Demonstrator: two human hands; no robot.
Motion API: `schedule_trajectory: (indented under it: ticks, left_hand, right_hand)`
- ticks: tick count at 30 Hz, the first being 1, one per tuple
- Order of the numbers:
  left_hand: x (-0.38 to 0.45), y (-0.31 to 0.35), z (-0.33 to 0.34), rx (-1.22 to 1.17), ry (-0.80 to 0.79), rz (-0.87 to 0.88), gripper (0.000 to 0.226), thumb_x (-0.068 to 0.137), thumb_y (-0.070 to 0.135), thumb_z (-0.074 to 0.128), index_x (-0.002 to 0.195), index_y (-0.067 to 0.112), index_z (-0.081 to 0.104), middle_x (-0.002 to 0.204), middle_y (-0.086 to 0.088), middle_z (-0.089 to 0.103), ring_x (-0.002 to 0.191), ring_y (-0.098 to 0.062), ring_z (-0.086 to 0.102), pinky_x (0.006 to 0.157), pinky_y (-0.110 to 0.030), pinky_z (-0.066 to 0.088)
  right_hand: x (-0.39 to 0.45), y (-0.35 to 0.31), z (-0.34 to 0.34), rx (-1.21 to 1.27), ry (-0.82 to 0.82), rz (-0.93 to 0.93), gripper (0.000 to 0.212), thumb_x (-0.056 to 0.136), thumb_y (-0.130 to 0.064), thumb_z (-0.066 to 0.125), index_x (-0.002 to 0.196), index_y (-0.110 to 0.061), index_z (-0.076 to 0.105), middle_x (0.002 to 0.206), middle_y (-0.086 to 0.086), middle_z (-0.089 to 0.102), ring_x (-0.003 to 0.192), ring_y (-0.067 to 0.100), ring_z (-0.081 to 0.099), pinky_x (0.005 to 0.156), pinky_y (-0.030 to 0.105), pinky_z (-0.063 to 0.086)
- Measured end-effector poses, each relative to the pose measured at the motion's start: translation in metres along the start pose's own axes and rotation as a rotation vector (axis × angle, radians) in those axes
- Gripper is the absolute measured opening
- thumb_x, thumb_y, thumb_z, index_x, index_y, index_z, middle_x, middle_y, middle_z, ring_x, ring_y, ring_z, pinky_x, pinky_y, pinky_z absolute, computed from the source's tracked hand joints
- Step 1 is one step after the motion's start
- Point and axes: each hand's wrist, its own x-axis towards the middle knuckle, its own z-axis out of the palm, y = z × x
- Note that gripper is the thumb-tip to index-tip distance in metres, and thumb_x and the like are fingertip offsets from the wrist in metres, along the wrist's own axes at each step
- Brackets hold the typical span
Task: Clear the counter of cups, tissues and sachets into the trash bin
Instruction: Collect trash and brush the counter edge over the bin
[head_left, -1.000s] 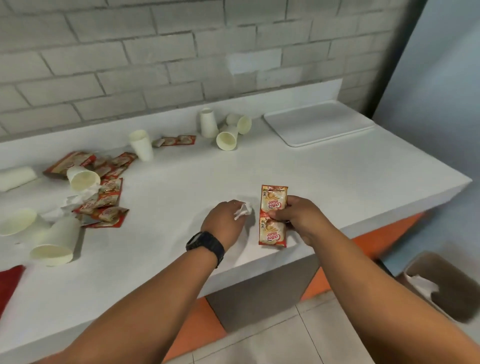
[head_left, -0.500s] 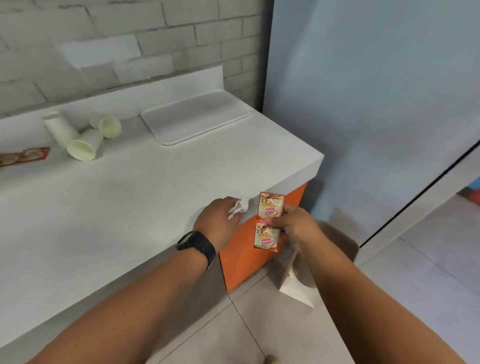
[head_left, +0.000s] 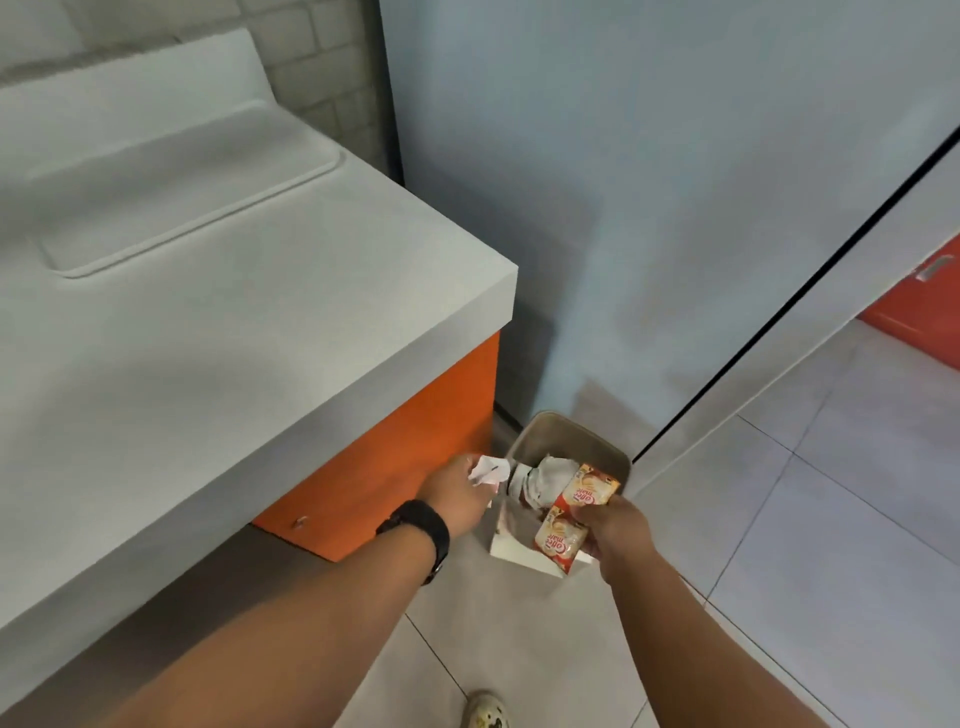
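My left hand (head_left: 456, 494), a black watch on its wrist, grips a crumpled white tissue (head_left: 488, 470) just left of the trash bin's rim. My right hand (head_left: 615, 530) pinches a strip of two red and cream Coffee-mate sachets (head_left: 574, 512) held over the bin's near side. The trash bin (head_left: 571, 434) stands on the floor beside the counter's end; crumpled paper lies inside it. The white counter (head_left: 270, 338) fills the left of the view, with no cups or sachets showing on this part.
A white tray (head_left: 171, 197) lies on the counter near the brick wall. Under the counter is an orange cabinet (head_left: 415, 467). A pale wall and a dark-edged panel rise behind the bin. Grey floor tiles spread to the right; my shoe (head_left: 485, 712) shows at the bottom.
The view swung right and down from the counter to the bin. Both hands left the counter edge and dropped to the bin, still holding the tissue and the sachets.
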Motion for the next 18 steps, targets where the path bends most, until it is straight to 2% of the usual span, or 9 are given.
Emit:
schedule_trajectory:
  ticks: [3,5,7,9,11,12,14,18]
  left_hand:
    - [0.035,0.003,0.033,0.047,-0.048,-0.012,0.025,0.090,0.021,0.054,0.114,0.022,0.060,0.109,-0.001,0.067,0.098,-0.023,0.062,0.086,-0.031,0.050]
    - [0.052,0.006,0.049,0.040,-0.078,-0.042,0.031,0.090,0.025,0.056,0.121,0.022,0.057,0.113,0.000,0.066,0.100,-0.022,0.061,0.086,-0.030,0.049]
    - [0.068,0.010,0.063,-0.017,-0.134,-0.062,0.042,0.087,0.028,0.060,0.128,0.025,0.052,0.120,0.001,0.063,0.101,-0.018,0.060,0.086,-0.028,0.048]
    - [0.078,0.012,0.070,-0.082,-0.271,-0.033,0.075,0.074,0.039,0.069,0.142,0.030,0.038,0.136,0.004,0.053,0.114,-0.013,0.055,0.099,-0.029,0.044]
    - [0.083,0.012,0.076,-0.041,-0.405,-0.024,0.103,0.061,0.052,0.070,0.149,0.036,0.019,0.150,0.006,0.037,0.131,-0.014,0.043,0.110,-0.037,0.036]
    - [0.081,0.012,0.075,-0.012,-0.442,-0.032,0.105,0.061,0.054,0.070,0.149,0.039,0.014,0.152,0.008,0.031,0.135,-0.015,0.038,0.111,-0.039,0.035]
    - [0.076,0.011,0.071,0.012,-0.462,-0.057,0.095,0.073,0.051,0.069,0.148,0.043,0.012,0.152,0.009,0.030,0.135,-0.016,0.036,0.110,-0.037,0.036]
    - [0.071,0.006,0.056,0.054,-0.388,-0.038,0.075,0.089,0.036,0.062,0.150,0.034,0.017,0.152,0.006,0.032,0.137,-0.018,0.035,0.108,-0.026,0.029]
  right_hand:
    - [0.042,0.007,-0.007,0.001,0.075,0.042,0.021,0.082,0.001,0.067,0.086,-0.017,0.056,0.102,0.014,0.066,0.097,0.036,0.065,0.092,0.053,0.053]
    - [0.061,0.009,-0.007,0.052,0.108,0.089,0.018,0.084,0.000,0.066,0.094,-0.012,0.056,0.098,0.012,0.064,0.097,0.034,0.064,0.093,0.051,0.052]
    - [0.076,0.009,-0.008,0.141,0.125,0.097,0.021,0.086,0.000,0.063,0.102,-0.010,0.055,0.090,0.009,0.062,0.094,0.032,0.062,0.088,0.046,0.054]
    - [0.085,0.006,-0.007,0.260,0.073,0.061,0.031,0.087,-0.003,0.062,0.116,-0.012,0.056,0.094,0.009,0.064,0.092,0.028,0.062,0.076,0.036,0.054]
    - [0.090,0.006,-0.005,0.283,0.019,0.035,0.044,0.088,-0.009,0.061,0.129,-0.020,0.052,0.102,0.007,0.066,0.094,0.024,0.061,0.077,0.034,0.048]
    - [0.090,0.006,-0.004,0.236,0.012,0.029,0.046,0.088,-0.013,0.061,0.132,-0.023,0.051,0.102,0.005,0.066,0.094,0.024,0.061,0.079,0.036,0.048]
    - [0.089,0.004,-0.003,0.129,0.007,0.046,0.037,0.090,-0.015,0.059,0.126,-0.022,0.056,0.101,0.006,0.066,0.100,0.029,0.063,0.088,0.042,0.049]
    - [0.073,-0.001,0.004,0.068,-0.051,0.098,0.019,0.094,-0.012,0.051,0.104,-0.022,0.064,0.123,0.017,0.063,0.119,0.031,0.057,0.092,0.041,0.047]
